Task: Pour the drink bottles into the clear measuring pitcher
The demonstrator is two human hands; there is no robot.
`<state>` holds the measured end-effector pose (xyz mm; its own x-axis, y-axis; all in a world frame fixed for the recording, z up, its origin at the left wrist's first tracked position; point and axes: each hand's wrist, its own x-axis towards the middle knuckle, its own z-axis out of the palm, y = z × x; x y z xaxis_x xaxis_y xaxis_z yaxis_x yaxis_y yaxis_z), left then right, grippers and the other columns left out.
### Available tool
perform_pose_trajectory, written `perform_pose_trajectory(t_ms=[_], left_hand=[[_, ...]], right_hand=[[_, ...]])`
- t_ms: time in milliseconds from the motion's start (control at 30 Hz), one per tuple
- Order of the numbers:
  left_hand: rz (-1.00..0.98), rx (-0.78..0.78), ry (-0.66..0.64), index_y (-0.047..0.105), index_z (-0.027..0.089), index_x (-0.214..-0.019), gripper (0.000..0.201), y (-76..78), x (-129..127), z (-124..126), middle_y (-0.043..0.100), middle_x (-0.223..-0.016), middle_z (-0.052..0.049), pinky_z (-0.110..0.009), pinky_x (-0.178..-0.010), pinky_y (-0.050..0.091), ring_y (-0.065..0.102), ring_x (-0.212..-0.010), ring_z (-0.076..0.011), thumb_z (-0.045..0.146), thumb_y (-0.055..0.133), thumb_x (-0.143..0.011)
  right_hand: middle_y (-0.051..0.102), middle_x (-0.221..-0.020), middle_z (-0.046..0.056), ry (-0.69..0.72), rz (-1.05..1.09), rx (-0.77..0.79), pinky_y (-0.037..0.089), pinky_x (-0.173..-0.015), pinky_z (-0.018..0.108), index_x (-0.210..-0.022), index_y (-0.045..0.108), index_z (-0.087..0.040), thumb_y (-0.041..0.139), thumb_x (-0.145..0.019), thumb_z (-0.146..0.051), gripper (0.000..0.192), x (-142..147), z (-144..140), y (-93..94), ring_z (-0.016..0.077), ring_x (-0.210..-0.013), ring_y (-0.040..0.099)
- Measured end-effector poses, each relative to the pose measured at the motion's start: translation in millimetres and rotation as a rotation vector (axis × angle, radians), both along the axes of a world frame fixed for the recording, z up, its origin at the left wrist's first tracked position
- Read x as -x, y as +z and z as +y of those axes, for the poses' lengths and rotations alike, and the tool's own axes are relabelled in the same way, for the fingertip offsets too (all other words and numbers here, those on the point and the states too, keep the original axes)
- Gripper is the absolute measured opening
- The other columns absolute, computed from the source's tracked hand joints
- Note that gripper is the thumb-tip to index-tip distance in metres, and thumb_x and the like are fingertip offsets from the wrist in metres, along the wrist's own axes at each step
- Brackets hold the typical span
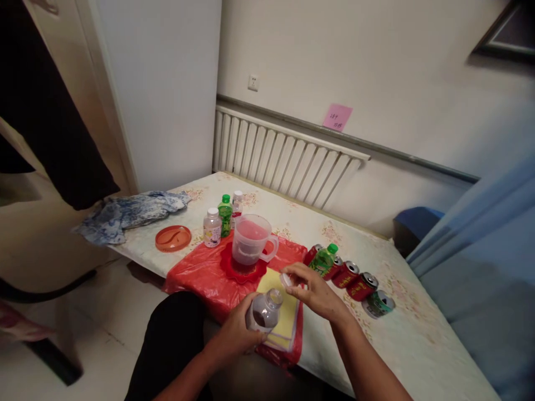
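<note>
Two bare hands, one person; twelve o'clock is straight ahead of them. Left hand (240, 328) curls round a clear, uncapped plastic bottle (266, 313) over the table's near side; can't tell how far the fingers wrap behind. Right hand (314, 288) is half closed, thumb and fingertips pinching a small, round white cap (286, 279).

Key relation: cap sits at one o'clock from the bottle's mouth, near, not touching. Bottle's long axis runs from seven o'clock at the base to one at the neck, slightly tilted. Right hand is nearer the mouth's far side; left has the body.

Edges: a translucent plastic measuring jug (246, 245) stands at eleven o'clock from the bottle, handle toward three. A green-capped plastic bottle (324, 260) and red metal cans (363, 287) crowd the right hand's one-to-four o'clock side. Room to move: above the flat yellow sheets (288, 312), plus a gap at twelve between jug handle and green-capped bottle.
</note>
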<state>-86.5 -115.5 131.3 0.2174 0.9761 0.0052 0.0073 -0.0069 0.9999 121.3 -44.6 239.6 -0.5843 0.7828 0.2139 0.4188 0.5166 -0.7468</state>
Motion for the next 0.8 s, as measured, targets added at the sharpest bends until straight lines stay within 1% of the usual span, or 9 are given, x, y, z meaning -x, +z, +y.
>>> perform_pose_trajectory(t_ms=[67, 100, 167, 300, 467, 567, 667, 733, 800], left_hand=[[-0.008, -0.017, -0.018, 0.051, 0.020, -0.122, 0.070, 4.0, -6, 0, 0.064, -0.113, -0.003, -0.032, -0.089, 0.047, 0.060, -0.102, -0.0234, 0.012, 0.067, -0.055], [-0.008, -0.023, -0.024, 0.051, 0.019, -0.121, 0.069, 6.6, -9, -1, 0.064, -0.112, -0.003, -0.032, -0.089, 0.047, 0.059, -0.102, -0.0234, 0.012, 0.067, -0.055], [-0.007, -0.031, -0.040, 0.052, 0.018, -0.120, 0.068, 12.2, -13, -2, 0.064, -0.111, -0.004, -0.032, -0.089, 0.047, 0.059, -0.101, -0.0236, 0.014, 0.068, -0.054], [0.038, -0.045, -0.068, 0.054, 0.017, -0.117, 0.064, 21.1, -18, -4, 0.064, -0.103, -0.003, -0.030, -0.082, 0.047, 0.059, -0.094, -0.0220, 0.015, 0.067, -0.054], [0.125, -0.059, -0.071, 0.054, 0.019, -0.118, 0.065, 23.8, -20, -4, 0.065, -0.102, -0.001, -0.028, -0.082, 0.046, 0.058, -0.094, -0.0208, 0.015, 0.069, -0.055], [0.150, -0.060, -0.074, 0.054, 0.018, -0.119, 0.066, 23.9, -22, -5, 0.065, -0.104, -0.003, -0.028, -0.082, 0.046, 0.059, -0.094, -0.0217, 0.015, 0.069, -0.055], [0.151, -0.058, -0.070, 0.054, 0.019, -0.120, 0.067, 24.5, -24, -5, 0.065, -0.106, -0.003, -0.028, -0.082, 0.047, 0.059, -0.097, -0.0231, 0.015, 0.071, -0.055], [0.149, -0.057, -0.069, 0.055, 0.019, -0.120, 0.067, 25.0, -25, -5, 0.065, -0.107, -0.003, -0.028, -0.083, 0.047, 0.059, -0.098, -0.0231, 0.014, 0.071, -0.055], [0.154, -0.055, -0.072, 0.054, 0.019, -0.121, 0.068, 25.4, -26, -5, 0.065, -0.108, -0.003, -0.028, -0.084, 0.047, 0.059, -0.098, -0.0226, 0.013, 0.070, -0.055]], right_hand=[[0.061, -0.095, 0.003, 0.052, -0.031, -0.023, 0.044, -0.078, 0.029, -0.110, 0.068, -0.021, 0.066, -0.085, -0.024, 0.025, 2, -18, 18.3, 0.0164, -0.083, 0.054], [0.060, -0.094, 0.003, 0.055, -0.061, -0.033, 0.044, -0.078, 0.029, -0.110, 0.068, -0.022, 0.067, -0.085, -0.023, 0.024, 3, -25, 23.2, 0.0166, -0.083, 0.054], [0.061, -0.093, 0.003, 0.043, -0.120, -0.045, 0.043, -0.080, 0.030, -0.109, 0.069, -0.023, 0.068, -0.085, -0.019, 0.024, 3, -36, 26.9, 0.0173, -0.085, 0.054], [0.061, -0.095, 0.003, 0.024, -0.170, -0.058, 0.043, -0.081, 0.030, -0.111, 0.069, -0.024, 0.068, -0.084, -0.015, 0.028, -1, -46, 27.5, 0.0181, -0.089, 0.055], [0.061, -0.095, 0.002, 0.023, -0.191, -0.080, 0.043, -0.083, 0.030, -0.112, 0.069, -0.024, 0.068, -0.084, -0.011, 0.032, -4, -50, 32.6, 0.0185, -0.091, 0.056], [0.061, -0.091, 0.002, 0.010, -0.216, -0.091, 0.044, -0.079, 0.030, -0.108, 0.070, -0.024, 0.068, -0.084, -0.014, 0.026, -5, -50, 32.9, 0.0187, -0.087, 0.057], [0.061, -0.088, 0.002, -0.023, -0.240, -0.104, 0.044, -0.076, 0.029, -0.101, 0.070, -0.022, 0.070, -0.083, -0.017, 0.019, -6, -49, 29.1, 0.0186, -0.084, 0.057], [0.062, -0.087, 0.003, -0.075, -0.267, -0.117, 0.043, -0.071, 0.028, -0.095, 0.069, -0.021, 0.072, -0.082, -0.023, 0.013, -6, -49, 24.6, 0.0181, -0.080, 0.057], [0.063, -0.082, 0.003, -0.162, -0.315, -0.123, 0.039, -0.064, 0.027, -0.087, 0.067, -0.019, 0.073, -0.081, -0.032, 0.016, -4, -49, 18.9, 0.0172, -0.072, 0.056]])
